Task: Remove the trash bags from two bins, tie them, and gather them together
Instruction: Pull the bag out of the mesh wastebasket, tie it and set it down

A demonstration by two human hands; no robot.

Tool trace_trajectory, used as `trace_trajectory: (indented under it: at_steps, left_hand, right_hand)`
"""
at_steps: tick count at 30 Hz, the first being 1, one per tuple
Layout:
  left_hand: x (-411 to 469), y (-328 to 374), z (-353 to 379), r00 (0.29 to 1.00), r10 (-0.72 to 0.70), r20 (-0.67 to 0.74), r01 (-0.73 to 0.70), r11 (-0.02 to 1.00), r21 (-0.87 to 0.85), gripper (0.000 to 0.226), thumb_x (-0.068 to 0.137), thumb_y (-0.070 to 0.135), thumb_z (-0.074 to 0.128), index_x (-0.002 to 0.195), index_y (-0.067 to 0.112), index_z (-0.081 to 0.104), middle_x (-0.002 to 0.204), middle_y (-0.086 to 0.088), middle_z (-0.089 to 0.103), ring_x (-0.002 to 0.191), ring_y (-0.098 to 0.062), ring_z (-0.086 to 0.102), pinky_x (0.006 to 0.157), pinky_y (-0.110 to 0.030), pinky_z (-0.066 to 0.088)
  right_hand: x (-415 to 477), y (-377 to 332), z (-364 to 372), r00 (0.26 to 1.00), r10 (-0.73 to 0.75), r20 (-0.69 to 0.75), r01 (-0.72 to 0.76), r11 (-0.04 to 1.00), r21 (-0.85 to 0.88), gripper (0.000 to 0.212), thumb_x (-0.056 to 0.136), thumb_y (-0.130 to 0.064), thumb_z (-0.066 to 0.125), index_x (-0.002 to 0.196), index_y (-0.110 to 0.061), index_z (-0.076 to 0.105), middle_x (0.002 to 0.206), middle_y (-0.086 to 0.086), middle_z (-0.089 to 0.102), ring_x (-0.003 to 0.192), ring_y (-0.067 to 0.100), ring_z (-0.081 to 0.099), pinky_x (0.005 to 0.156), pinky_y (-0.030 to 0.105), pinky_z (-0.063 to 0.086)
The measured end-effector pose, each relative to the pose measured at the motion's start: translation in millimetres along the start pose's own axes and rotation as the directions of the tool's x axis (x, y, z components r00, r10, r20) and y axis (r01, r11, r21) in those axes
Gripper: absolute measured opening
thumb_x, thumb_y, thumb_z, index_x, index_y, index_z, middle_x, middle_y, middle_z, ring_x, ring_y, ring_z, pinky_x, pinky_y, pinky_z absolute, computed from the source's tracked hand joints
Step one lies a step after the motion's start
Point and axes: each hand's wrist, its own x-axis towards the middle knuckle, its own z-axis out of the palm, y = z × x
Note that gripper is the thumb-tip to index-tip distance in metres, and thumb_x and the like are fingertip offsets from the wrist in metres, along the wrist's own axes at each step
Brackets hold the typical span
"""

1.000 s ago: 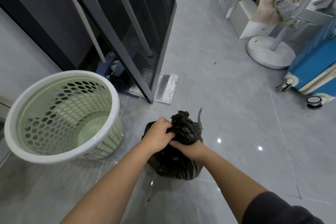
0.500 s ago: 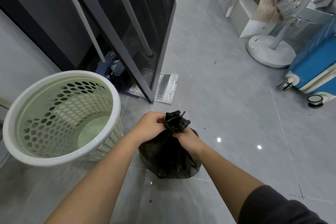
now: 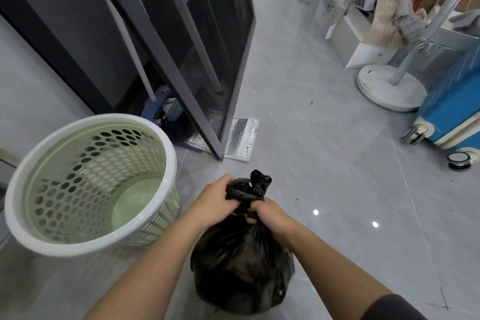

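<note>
A full black trash bag (image 3: 241,267) sits on the grey floor right below me, its neck gathered into a knot that sticks up. My left hand (image 3: 213,200) grips the twisted top from the left. My right hand (image 3: 270,215) grips the neck just below the knot from the right. To the left stands a pale green perforated bin (image 3: 88,184) with a white rim; it holds no bag.
A dark glass door (image 3: 207,60) stands open ahead, with a silver foil pouch (image 3: 239,138) at its foot. A white fan base (image 3: 389,91), a blue suitcase (image 3: 452,112) and white boxes draped with cloth (image 3: 374,23) line the right side.
Both hands have worked the bag's neck tighter and the knot now stands up above them. The loose strip of plastic seen a second ago is gone. The bin has not moved.
</note>
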Motion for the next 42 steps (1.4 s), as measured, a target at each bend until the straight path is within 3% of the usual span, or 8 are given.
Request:
trace_trajectory:
  at_steps: [3,6,10,17,26,34,38,42]
  left_hand:
    - [-12.4,6.0,4.0,0.977,0.214,0.019,-0.211,0.937,0.279,0.080,0.075,0.013,0.059,0.138,0.045,0.023,0.137,0.011,0.041,0.118,-0.012,0.051,0.097,-0.035,0.046]
    - [-21.6,8.5,-0.2,0.920,0.368,0.137,-0.386,0.781,0.492,0.090,0.079,0.007,0.052,0.145,0.048,0.006,0.152,0.011,0.020,0.132,-0.012,0.036,0.104,-0.033,0.040]
    - [-25.2,-1.1,0.8,0.932,0.304,0.200,-0.364,0.772,0.522,0.076,0.086,0.011,0.047,0.141,0.054,0.015,0.146,0.011,0.032,0.127,-0.014,0.044,0.097,-0.037,0.045]
    - [-23.1,-21.6,1.3,0.956,0.211,0.206,-0.294,0.736,0.610,0.019,0.083,0.021,0.051,0.101,0.019,0.058,0.100,-0.001,0.058,0.099,-0.025,0.058,0.080,-0.041,0.048]
    - [-38.3,-13.8,13.0,0.896,0.314,0.314,-0.444,0.598,0.668,0.085,0.083,0.040,0.058,0.149,0.029,0.007,0.139,0.007,0.044,0.125,-0.014,0.042,0.102,-0.033,0.036]
    - [-28.1,-24.4,14.2,0.949,0.153,0.276,-0.299,0.714,0.633,0.016,0.086,0.019,0.042,0.092,0.018,0.057,0.092,-0.001,0.059,0.093,-0.024,0.056,0.078,-0.034,0.039]
    - [-27.4,-24.9,7.0,0.966,-0.140,0.217,0.086,0.967,0.241,0.023,0.086,0.014,0.039,0.067,0.014,0.051,0.062,0.001,0.056,0.062,-0.018,0.054,0.060,-0.030,0.041]
    - [-32.1,-23.0,2.8,0.906,-0.315,0.282,0.346,0.936,-0.066,0.024,0.084,0.008,0.036,0.061,0.009,0.045,0.049,-0.007,0.046,0.040,-0.019,0.043,0.041,-0.021,0.030]
  right_hand:
    - [-0.4,0.8,-0.8,1.000,-0.008,0.018,0.009,0.994,-0.105,0.032,0.083,0.002,0.035,0.058,-0.017,0.043,0.041,-0.008,0.040,0.038,0.007,0.034,0.045,0.020,0.027]
    - [-1.9,-3.4,-3.9,1.000,0.007,0.031,0.001,0.971,-0.237,0.030,0.081,-0.009,0.040,0.053,-0.020,0.040,0.042,-0.006,0.038,0.042,0.010,0.033,0.050,0.025,0.027]
    - [-7.1,-6.8,-2.1,0.994,0.061,0.092,-0.020,0.918,-0.395,0.016,0.079,-0.016,0.042,0.065,-0.018,0.050,0.057,0.000,0.045,0.053,0.013,0.040,0.059,0.029,0.033]
    - [-7.5,4.2,-5.9,0.983,0.132,0.127,-0.024,0.779,-0.627,0.017,0.086,-0.020,0.043,0.073,-0.015,0.051,0.070,0.002,0.054,0.068,0.018,0.050,0.068,0.030,0.038]
    - [-7.1,3.1,-8.3,0.982,0.125,0.143,0.005,0.736,-0.677,0.021,0.089,-0.019,0.042,0.088,-0.006,0.059,0.087,0.010,0.064,0.082,0.025,0.060,0.078,0.031,0.046]
    - [-11.5,2.1,-8.9,0.959,0.047,0.281,0.168,0.702,-0.692,0.025,0.091,-0.021,0.042,0.073,-0.009,0.054,0.069,0.000,0.053,0.065,0.016,0.048,0.067,0.030,0.038]
    - [-14.7,0.5,-19.4,0.929,0.013,0.371,0.266,0.674,-0.689,0.023,0.098,-0.031,0.046,0.083,-0.020,0.059,0.083,-0.007,0.057,0.078,0.004,0.053,0.072,0.020,0.040]
    - [-7.7,10.1,-19.2,0.909,-0.027,0.416,0.371,0.510,-0.776,0.026,0.098,-0.029,0.045,0.077,-0.022,0.057,0.080,-0.004,0.057,0.077,0.010,0.054,0.076,0.030,0.041]
